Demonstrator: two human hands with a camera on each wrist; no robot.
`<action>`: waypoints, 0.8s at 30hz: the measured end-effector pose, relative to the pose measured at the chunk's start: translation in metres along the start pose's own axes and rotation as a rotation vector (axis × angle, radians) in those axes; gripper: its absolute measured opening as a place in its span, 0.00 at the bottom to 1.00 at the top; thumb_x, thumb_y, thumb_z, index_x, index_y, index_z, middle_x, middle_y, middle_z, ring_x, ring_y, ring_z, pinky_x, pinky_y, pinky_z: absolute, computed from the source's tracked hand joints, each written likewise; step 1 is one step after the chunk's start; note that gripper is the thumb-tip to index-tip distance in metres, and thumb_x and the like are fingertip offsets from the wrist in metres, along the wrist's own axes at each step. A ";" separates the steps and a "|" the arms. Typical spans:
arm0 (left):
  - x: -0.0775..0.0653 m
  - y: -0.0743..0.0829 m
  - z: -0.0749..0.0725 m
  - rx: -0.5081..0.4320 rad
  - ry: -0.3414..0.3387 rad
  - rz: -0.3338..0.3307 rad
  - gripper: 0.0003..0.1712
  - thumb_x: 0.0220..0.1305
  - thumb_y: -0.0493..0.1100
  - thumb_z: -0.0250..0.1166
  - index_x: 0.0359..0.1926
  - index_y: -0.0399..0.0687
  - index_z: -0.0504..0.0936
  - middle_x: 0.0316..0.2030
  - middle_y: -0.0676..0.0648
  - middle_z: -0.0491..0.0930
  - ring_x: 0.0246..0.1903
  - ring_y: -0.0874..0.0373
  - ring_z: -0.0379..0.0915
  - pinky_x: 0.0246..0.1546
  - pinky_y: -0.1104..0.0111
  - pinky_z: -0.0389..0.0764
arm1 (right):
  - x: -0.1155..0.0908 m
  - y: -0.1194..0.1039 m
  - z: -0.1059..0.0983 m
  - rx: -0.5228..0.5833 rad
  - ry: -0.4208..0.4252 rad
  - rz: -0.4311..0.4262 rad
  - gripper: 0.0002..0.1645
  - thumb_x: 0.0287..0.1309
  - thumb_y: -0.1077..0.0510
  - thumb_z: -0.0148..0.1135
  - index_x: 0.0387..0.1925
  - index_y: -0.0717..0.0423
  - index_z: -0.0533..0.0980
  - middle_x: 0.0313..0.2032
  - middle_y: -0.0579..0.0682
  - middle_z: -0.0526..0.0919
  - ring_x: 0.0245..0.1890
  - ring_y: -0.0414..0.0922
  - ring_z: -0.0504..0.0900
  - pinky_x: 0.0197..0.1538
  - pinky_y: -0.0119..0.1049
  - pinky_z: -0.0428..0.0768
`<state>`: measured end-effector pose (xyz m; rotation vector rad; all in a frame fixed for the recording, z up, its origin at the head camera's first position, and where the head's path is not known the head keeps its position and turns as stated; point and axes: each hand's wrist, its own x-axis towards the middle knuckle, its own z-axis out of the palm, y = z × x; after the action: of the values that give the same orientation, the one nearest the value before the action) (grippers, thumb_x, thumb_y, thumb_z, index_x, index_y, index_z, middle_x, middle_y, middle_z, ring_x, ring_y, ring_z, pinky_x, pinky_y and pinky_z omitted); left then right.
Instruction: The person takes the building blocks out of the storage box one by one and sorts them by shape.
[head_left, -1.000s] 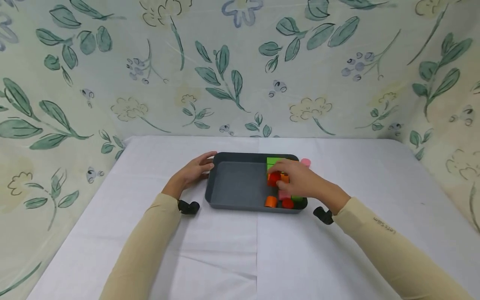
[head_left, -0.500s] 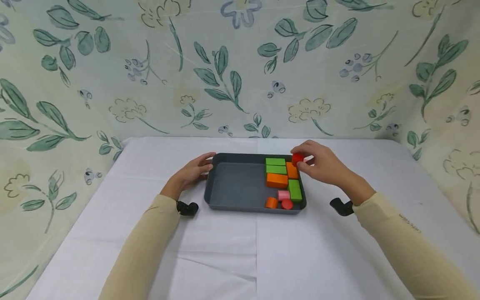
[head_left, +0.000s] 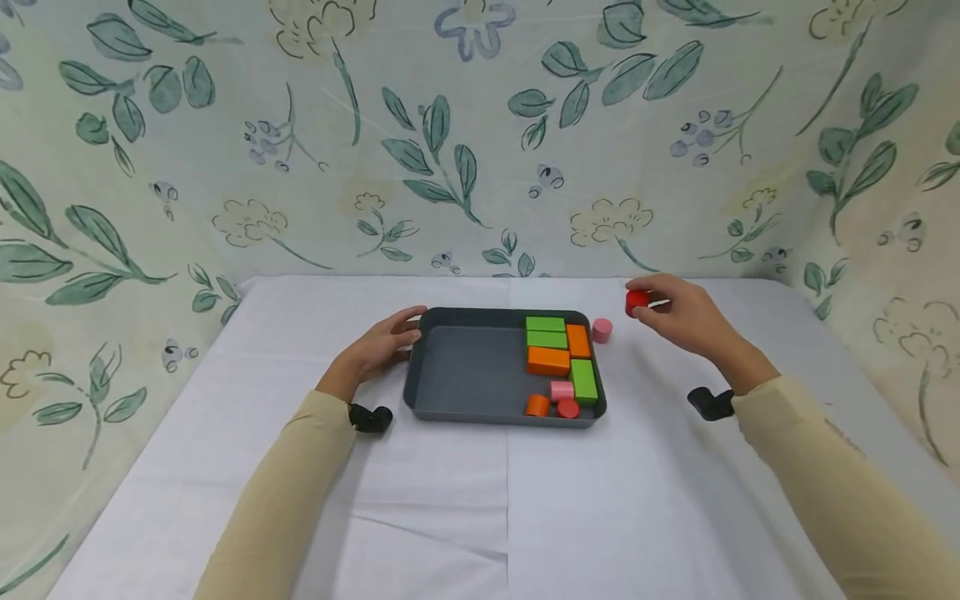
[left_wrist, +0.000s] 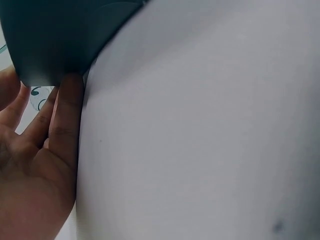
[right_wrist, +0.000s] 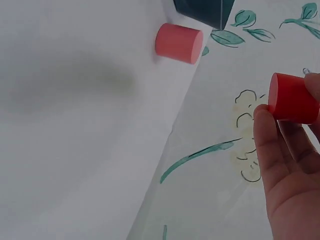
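fingers of the right hand (head_left: 684, 315) pinch a red cylinder (head_left: 637, 303) aloft, right of the tray (head_left: 468, 367), whose left end the relaxed left hand (head_left: 377, 346) touches; probably mid-transfer, setting down calls for level release.

A hand could enter the gray tray (head_left: 472, 367) from above over its bare left and middle floor; blocks (head_left: 548, 360) and small cylinders (head_left: 561, 391) crowd its right end, and the left hand (head_left: 380, 347) obstructs its left wall. A pink cylinder (head_left: 602, 330) stands between tray and right hand (head_left: 686, 318), while bare white cloth (head_left: 442, 487) stretches in front.
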<state>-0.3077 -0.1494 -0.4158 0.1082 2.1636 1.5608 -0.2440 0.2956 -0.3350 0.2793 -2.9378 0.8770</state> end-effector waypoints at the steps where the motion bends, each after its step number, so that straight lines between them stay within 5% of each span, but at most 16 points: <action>1: 0.000 0.000 0.000 0.000 0.003 0.000 0.34 0.76 0.44 0.53 0.77 0.66 0.55 0.78 0.47 0.52 0.77 0.44 0.52 0.76 0.48 0.59 | 0.002 0.003 0.000 0.005 -0.006 0.029 0.27 0.67 0.61 0.56 0.66 0.59 0.69 0.62 0.64 0.73 0.57 0.62 0.76 0.59 0.60 0.81; 17: -0.001 -0.003 -0.005 0.006 -0.005 0.005 0.33 0.76 0.43 0.51 0.77 0.66 0.54 0.79 0.46 0.51 0.77 0.43 0.50 0.77 0.47 0.57 | 0.017 0.036 0.014 0.040 -0.086 0.240 0.32 0.66 0.55 0.60 0.69 0.58 0.66 0.65 0.66 0.70 0.64 0.64 0.69 0.62 0.61 0.78; 24: 0.000 -0.003 -0.001 -0.010 -0.002 0.004 0.33 0.76 0.43 0.52 0.77 0.66 0.55 0.78 0.47 0.52 0.76 0.45 0.52 0.76 0.47 0.58 | 0.014 0.038 0.018 0.060 -0.075 0.242 0.30 0.65 0.59 0.61 0.66 0.60 0.68 0.62 0.66 0.72 0.62 0.64 0.69 0.62 0.61 0.77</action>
<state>-0.3080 -0.1515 -0.4183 0.1110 2.1550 1.5724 -0.2656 0.3148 -0.3692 -0.0444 -3.0644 1.0043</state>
